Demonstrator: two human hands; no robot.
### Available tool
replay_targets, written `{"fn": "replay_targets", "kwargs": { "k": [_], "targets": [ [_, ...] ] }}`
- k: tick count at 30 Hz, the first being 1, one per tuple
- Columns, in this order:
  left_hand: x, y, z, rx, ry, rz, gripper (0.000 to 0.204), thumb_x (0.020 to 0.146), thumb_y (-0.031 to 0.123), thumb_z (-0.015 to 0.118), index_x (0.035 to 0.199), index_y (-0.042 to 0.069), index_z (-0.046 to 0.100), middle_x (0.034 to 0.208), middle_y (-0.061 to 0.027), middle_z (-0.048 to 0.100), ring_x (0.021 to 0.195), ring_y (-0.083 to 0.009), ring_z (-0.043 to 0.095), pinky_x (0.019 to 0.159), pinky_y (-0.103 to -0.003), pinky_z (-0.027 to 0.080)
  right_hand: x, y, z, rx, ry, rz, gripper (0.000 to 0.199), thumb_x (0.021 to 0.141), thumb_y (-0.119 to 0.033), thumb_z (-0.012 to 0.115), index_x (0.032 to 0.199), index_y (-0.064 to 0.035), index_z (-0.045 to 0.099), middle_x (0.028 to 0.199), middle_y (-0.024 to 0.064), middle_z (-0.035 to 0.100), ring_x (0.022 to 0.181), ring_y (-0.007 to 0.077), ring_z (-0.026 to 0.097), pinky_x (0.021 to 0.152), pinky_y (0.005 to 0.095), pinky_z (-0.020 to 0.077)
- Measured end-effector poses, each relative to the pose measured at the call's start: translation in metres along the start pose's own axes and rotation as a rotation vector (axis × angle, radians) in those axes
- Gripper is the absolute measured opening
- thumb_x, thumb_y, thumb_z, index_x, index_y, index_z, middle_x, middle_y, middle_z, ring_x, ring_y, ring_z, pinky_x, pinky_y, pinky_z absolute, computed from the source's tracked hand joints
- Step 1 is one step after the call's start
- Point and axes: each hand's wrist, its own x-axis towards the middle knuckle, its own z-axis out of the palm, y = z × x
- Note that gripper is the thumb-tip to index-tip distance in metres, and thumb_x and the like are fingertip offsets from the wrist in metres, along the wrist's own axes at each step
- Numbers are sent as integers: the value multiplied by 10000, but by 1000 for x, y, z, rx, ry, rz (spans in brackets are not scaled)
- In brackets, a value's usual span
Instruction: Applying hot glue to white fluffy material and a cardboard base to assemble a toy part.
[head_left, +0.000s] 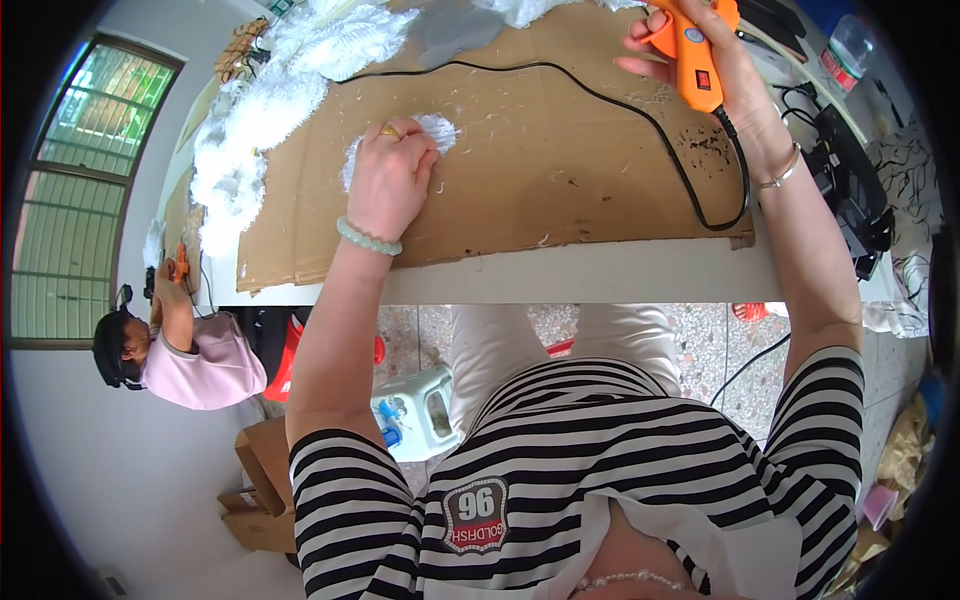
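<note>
1. Orange plastic glue gun (692, 50) is gripped at the upper right of the frame by the right hand (722, 70), fingers clamped around its handle.
2. A small white feather tuft (425, 140) is pressed onto the brown cardboard sheet (560, 170) at upper centre by the left hand (390, 180), fingers together.
3. A black cord (640, 120) is trailed across the cardboard.
</note>
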Motion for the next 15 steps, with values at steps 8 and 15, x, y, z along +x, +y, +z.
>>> {"fn": "replay_targets", "kwargs": {
  "k": [8,15],
  "targets": [
    [1,49,-3,-651,72,-348,74,806,16,645,875,-9,646,988,-142,660,868,-270,650,747,-301,508,12,9,-18,36,14,101,443,953,-421,476,838,-14,606,839,130,649,773,230,660,758,410,567],
    [21,102,-16,-1211,25,-509,190,883,88,613,1040,-11,652,1068,-84,670,977,-163,620,826,-302,491,19,22,-36,368,-611,-77,396,954,-404,482,1091,-36,536,862,120,640,770,220,658,736,419,570]
  ]
}}
